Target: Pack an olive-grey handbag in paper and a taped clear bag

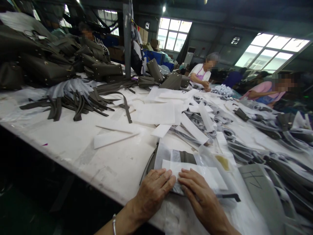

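Observation:
In the head view, a dark olive bag (151, 163) lies near the table's front edge, partly covered by translucent plastic wrap (163, 151). A wide dark strap (187, 157) shows on top of it under the plastic. Across the bag rests a white foam sheet (212, 178). My left hand (156, 191) presses on the sheet's left part, fingers together and laid flat. Beside it, my right hand (199, 191) lies on the same sheet with its fingers stretched out. A thin dark strap end (231, 196) sticks out to the right. The palms hide the bag's near side.
Loose white sheets (155, 112) and dark straps (78, 106) are spread over the white table (73, 143). Dark bags (49, 68) are heaped at the back left. Wrapped straps (246, 150) and a grey panel (259, 186) lie right. Several people work farther back.

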The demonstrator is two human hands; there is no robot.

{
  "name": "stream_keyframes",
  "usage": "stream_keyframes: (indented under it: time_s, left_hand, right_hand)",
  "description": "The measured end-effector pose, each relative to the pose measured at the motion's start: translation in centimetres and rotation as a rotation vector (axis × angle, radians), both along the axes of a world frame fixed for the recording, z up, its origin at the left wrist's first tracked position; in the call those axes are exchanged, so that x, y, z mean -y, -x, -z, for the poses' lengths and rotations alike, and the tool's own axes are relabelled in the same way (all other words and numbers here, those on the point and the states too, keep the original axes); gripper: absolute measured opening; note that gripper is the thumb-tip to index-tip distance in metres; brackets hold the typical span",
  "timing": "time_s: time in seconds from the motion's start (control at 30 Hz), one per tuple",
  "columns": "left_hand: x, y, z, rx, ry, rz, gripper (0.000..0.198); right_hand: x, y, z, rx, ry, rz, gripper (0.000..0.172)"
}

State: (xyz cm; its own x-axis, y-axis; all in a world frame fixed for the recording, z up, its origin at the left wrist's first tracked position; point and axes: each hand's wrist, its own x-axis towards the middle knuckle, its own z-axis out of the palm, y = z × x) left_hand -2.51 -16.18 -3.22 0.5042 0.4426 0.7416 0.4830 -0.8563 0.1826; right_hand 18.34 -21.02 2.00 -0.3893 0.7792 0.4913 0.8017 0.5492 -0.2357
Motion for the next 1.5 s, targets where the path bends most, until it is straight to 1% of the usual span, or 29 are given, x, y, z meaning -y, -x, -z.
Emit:
stream_keyframes:
  time_s: [0.1,0.2,0.33,0.43,0.57,0.7,0.8,0.87,0.97,1.03,1.07,1.1,1.13,1.2,1.27,1.33,1.37,1.43,1.5]
  left_hand:
    - [0.0,0.0,-0.1,0.009,-0.002,0.002,0.028]
    - [0.0,0.0,-0.1,0.008,0.012,0.009,0.028]
    - [0.1,0.1,-0.1,-0.002,0.033,0.007,0.029]
    - [0.1,0.2,-0.1,-0.01,0.032,0.009,0.03]
    - [0.1,0.2,-0.3,-0.008,0.037,0.009,0.031]
    - [0.0,0.1,-0.5,-0.001,0.027,0.023,0.031]
    - [0.0,0.0,-0.5,0.011,0.019,0.025,0.03]
    - [-0.1,0.0,-0.3,0.015,0.022,0.021,0.03]
    - [0.0,0.1,-0.1,0.006,0.034,0.02,0.029]
    - [0.1,0.2,0.0,-0.019,0.049,0.021,0.03]
    - [0.1,0.2,0.1,-0.035,0.057,0.022,0.03]
    - [0.1,0.3,0.1,-0.05,0.062,0.021,0.031]
    - [0.1,0.3,0.1,-0.061,0.065,0.021,0.031]
    - [0.1,0.4,0.0,-0.067,0.061,0.022,0.032]
    - [0.1,0.4,-0.1,-0.053,0.057,0.022,0.031]
    - [0.1,0.3,-0.1,-0.05,0.065,0.029,0.032]
    - [0.2,0.3,0.0,-0.053,0.07,0.033,0.032]
    - [0.2,0.3,0.0,-0.066,0.074,0.033,0.033]
    - [0.3,0.4,0.1,-0.073,0.068,0.029,0.032]
  right_hand:
    - [0.7,0.1,0.2,0.034,-0.005,-0.002,0.029]
    - [1.3,0.4,0.1,0.043,-0.033,-0.036,0.033]
    - [2.4,0.7,0.0,0.04,-0.147,-0.105,0.03]
    - [3.1,0.8,0.0,0.089,-0.209,-0.147,0.031]
    - [3.5,0.9,0.3,0.176,-0.231,-0.136,0.033]
    - [3.3,1.4,1.2,0.243,-0.217,-0.112,0.034]
    - [2.8,2.2,1.8,0.178,-0.232,-0.068,0.027]
    - [2.6,2.7,1.7,0.086,-0.217,-0.068,0.027]
    - [2.7,2.6,0.3,-0.045,-0.133,-0.072,0.022]
    - [3.3,1.9,-0.6,-0.071,-0.092,-0.103,0.017]
    - [3.6,1.5,-0.9,-0.046,-0.094,-0.144,0.014]
    - [4.1,1.1,-0.9,0.004,-0.113,-0.189,0.014]
    - [4.5,0.7,-0.8,0.083,-0.138,-0.231,0.018]
    - [5.4,0.3,0.2,0.267,-0.194,-0.282,0.027]
    - [6.1,0.3,1.7,0.358,-0.228,-0.263,0.031]
    - [6.4,0.7,2.8,0.321,-0.233,-0.234,0.032]
    - [6.3,1.0,3.0,0.267,-0.229,-0.226,0.031]
    - [5.7,1.6,2.5,0.17,-0.215,-0.223,0.029]
    - [4.5,2.2,1.1,0.106,-0.224,-0.211,0.026]
